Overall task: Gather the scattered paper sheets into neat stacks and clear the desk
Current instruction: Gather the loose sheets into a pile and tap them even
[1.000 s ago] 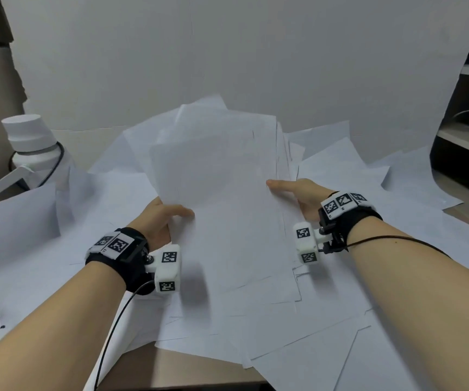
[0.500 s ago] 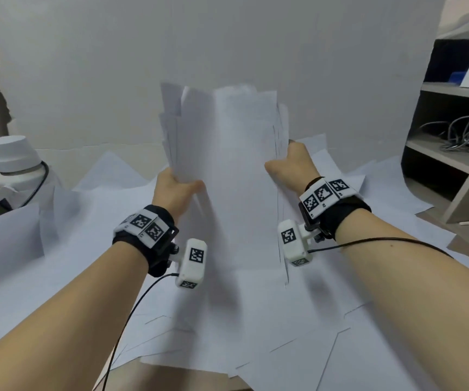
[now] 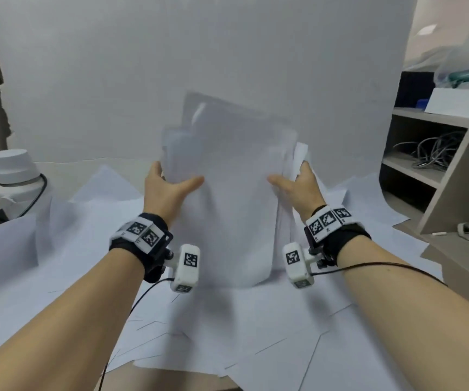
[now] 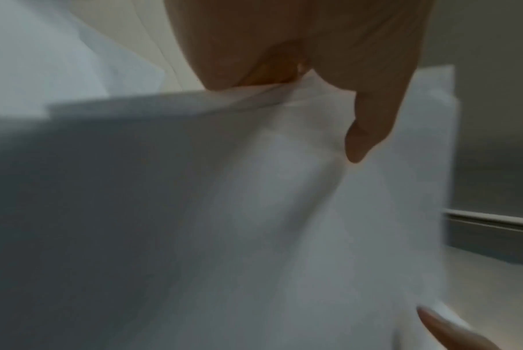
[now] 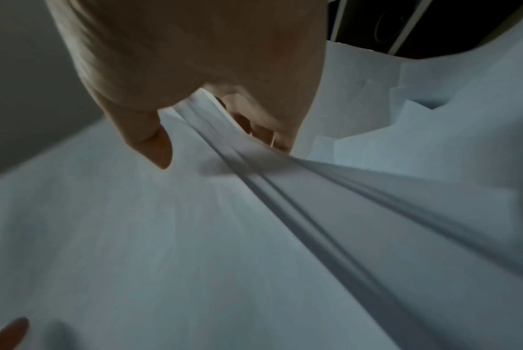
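Note:
A bundle of white paper sheets (image 3: 236,193) stands upright in the middle of the desk, blurred by motion, its bottom edge down among the loose sheets. My left hand (image 3: 168,184) grips its left edge, thumb across the front. My right hand (image 3: 295,182) grips the right edge the same way. In the left wrist view the thumb (image 4: 370,132) lies on the bundle (image 4: 254,213). In the right wrist view the sheet edges (image 5: 254,177) fan out from between thumb (image 5: 152,142) and fingers. More loose sheets (image 3: 241,342) cover the desk below and around.
A white bottle with a wide cap (image 3: 13,176) stands at the left. A white backdrop board (image 3: 199,66) rises behind the desk. An open shelf unit (image 3: 436,165) with coiled cables stands at the right. The desk's front edge (image 3: 171,382) shows bare brown wood.
Both hands lifted the bundle from lying flat to standing upright, then brought it lower onto the desk. The hands slid further apart onto its side edges.

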`<move>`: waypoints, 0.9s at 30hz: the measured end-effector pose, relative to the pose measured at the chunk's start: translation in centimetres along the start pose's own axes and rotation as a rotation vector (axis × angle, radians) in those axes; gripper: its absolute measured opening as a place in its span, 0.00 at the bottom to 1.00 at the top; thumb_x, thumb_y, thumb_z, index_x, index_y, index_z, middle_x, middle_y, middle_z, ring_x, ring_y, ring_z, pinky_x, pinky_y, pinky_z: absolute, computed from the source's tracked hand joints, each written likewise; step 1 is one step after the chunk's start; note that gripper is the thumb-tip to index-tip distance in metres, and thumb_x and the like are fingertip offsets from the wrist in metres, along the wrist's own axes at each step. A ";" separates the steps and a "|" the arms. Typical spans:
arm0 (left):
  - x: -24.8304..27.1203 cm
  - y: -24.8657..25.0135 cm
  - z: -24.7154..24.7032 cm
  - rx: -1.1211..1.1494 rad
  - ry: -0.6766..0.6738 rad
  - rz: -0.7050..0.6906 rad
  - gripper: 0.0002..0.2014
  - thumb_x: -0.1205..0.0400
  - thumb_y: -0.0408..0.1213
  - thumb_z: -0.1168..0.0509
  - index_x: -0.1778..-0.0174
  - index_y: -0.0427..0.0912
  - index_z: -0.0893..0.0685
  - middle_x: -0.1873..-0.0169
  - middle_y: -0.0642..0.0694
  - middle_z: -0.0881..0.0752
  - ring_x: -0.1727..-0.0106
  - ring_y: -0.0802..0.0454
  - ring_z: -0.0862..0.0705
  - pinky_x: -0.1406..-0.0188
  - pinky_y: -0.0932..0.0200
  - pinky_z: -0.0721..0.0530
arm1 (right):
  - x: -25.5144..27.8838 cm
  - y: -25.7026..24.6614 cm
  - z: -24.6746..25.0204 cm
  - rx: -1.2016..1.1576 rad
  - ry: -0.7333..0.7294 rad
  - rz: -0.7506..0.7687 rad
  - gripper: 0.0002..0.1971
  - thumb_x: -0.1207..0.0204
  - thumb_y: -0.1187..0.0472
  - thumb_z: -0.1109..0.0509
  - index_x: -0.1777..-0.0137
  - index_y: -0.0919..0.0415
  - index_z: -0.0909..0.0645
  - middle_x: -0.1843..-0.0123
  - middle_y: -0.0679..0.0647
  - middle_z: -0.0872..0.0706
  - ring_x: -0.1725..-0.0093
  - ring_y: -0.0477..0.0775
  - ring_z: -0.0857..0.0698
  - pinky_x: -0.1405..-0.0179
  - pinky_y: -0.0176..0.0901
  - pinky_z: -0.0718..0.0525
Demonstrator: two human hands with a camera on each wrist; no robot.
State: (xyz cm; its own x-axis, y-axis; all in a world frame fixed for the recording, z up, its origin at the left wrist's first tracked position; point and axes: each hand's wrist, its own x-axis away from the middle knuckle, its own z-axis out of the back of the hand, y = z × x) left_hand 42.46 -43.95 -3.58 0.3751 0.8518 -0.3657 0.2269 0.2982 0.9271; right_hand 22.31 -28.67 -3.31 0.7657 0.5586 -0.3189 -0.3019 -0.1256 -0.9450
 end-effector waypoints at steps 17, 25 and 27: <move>-4.0 3.7 0.5 0.059 0.137 -0.243 0.29 0.32 0.27 0.18 0.36 0.40 0.19 0.46 0.46 0.09 0.48 0.54 0.08 0.46 0.52 0.09 | -1.2 -1.3 -0.7 -0.044 -0.221 -0.106 0.27 0.38 0.65 0.14 0.38 0.66 0.17 0.46 0.62 0.08 0.45 0.61 0.09 0.39 0.58 0.12; -2.8 4.5 -2.5 0.031 0.075 -0.303 0.21 0.25 0.27 0.26 0.39 0.43 0.23 0.50 0.49 0.12 0.54 0.58 0.10 0.52 0.60 0.11 | -0.3 -3.1 -4.8 0.231 0.081 0.221 0.03 0.29 0.61 0.26 0.60 0.61 0.15 0.62 0.52 0.10 0.62 0.53 0.13 0.61 0.41 0.15; -2.3 3.4 -2.3 0.007 0.051 -0.292 0.24 0.24 0.29 0.26 0.35 0.40 0.26 0.47 0.48 0.13 0.52 0.62 0.11 0.50 0.63 0.13 | 0.6 -1.9 -4.9 0.303 0.054 0.226 0.04 0.28 0.59 0.27 0.62 0.58 0.17 0.65 0.48 0.12 0.60 0.53 0.14 0.62 0.38 0.19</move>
State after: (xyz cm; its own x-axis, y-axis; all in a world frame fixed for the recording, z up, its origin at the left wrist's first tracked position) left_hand 40.33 -43.89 0.57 0.2475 0.7508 -0.6124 0.3253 0.5309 0.7825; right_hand 26.18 -32.14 -2.05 0.6871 0.4996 -0.5274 -0.6144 0.0122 -0.7889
